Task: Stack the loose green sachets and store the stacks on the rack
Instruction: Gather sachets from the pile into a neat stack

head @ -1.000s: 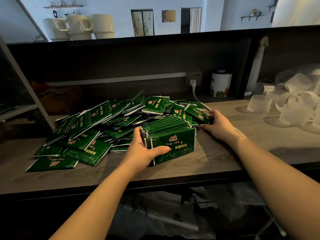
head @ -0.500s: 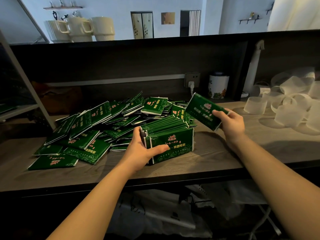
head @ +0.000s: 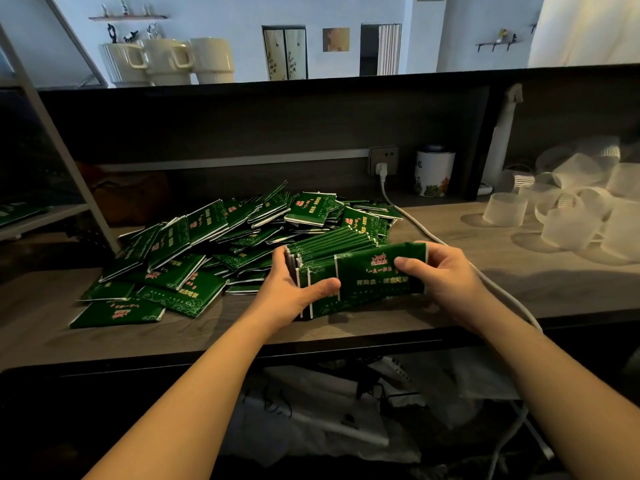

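Observation:
A heap of loose green sachets (head: 207,244) covers the left and middle of the wooden counter (head: 450,306). An upright stack of sachets (head: 329,247) stands on edge near the counter's front. My left hand (head: 294,289) grips the stack's left end, thumb across its front. My right hand (head: 443,271) pinches a single green sachet (head: 377,275) and holds it flat against the front of the stack. A rack shelf (head: 31,220) at the far left carries a few green sachets.
A white cable (head: 415,226) runs from the wall socket (head: 382,161) across the counter past my right hand. A white tin (head: 434,173) stands at the back. Frosted plastic cups (head: 568,209) crowd the right side. Mugs (head: 166,60) sit on the top ledge.
My right hand picked a sachet from the heap, lifted it, and brought it left against the front of the stack. My left hand kept hold of the stack.

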The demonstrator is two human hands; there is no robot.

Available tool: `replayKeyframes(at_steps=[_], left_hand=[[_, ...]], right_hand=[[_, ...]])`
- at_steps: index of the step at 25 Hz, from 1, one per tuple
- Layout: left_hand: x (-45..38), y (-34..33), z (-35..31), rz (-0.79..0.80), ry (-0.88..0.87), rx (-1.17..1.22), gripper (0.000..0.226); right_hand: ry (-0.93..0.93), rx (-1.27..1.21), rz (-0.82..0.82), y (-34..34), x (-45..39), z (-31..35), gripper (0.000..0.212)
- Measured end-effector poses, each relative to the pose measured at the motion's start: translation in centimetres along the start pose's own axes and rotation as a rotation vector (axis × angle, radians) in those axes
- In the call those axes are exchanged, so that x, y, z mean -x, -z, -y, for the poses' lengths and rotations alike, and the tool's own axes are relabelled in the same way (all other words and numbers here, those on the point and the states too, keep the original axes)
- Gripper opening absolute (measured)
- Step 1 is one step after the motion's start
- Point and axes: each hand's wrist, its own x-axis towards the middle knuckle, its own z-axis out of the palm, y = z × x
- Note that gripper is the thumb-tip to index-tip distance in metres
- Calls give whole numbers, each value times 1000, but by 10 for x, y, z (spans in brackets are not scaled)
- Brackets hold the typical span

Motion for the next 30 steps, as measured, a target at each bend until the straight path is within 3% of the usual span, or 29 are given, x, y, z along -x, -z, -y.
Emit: replayKeyframes(at_steps=[4, 6, 9, 10, 12, 16, 17, 20, 22, 23, 25, 27, 30], left_hand=[[0, -1, 1, 34, -12, 5, 148], [-3, -2, 5, 33, -29, 2, 154], [-6, -3, 11, 42, -30, 30, 144], [-7, -4, 12, 42, -45, 37, 139], [-11, -7, 16, 30, -77, 55, 129], [-14, -7, 23, 2, -94, 87, 105], [-15, -7, 23, -9, -100, 110, 100], [-12, -3, 18, -87, -109, 290, 83], [-9, -2, 14, -170, -118, 438, 85], [-5, -4, 11, -186, -131, 499, 87], [4, -10, 6, -173, -164, 578, 79], [10, -10, 6, -100, -170, 557, 75], [16, 13, -1, 12, -147, 429, 87]], right_hand=[[90, 258, 7, -18, -7, -19, 18], [50, 386, 7, -26, -9, -25, 45], [-101, 227, 99, -28, -17, -22, 97], [-142, 191, 157, -30, -19, -20, 103], [-166, 163, 225, -38, -20, -16, 90], [-121, 156, 182, -50, -18, -19, 65], [-112, 147, 171, -50, -19, -20, 71], [-101, 39, -3, -56, -16, -19, 117], [-127, -125, -31, -68, -11, -20, 122], [-157, -220, 32, -76, -8, -18, 112], [-175, -385, 184, -93, -4, -12, 74], [-104, -445, 204, -101, -7, -9, 52], [34, -271, 161, -95, -14, -7, 68]])
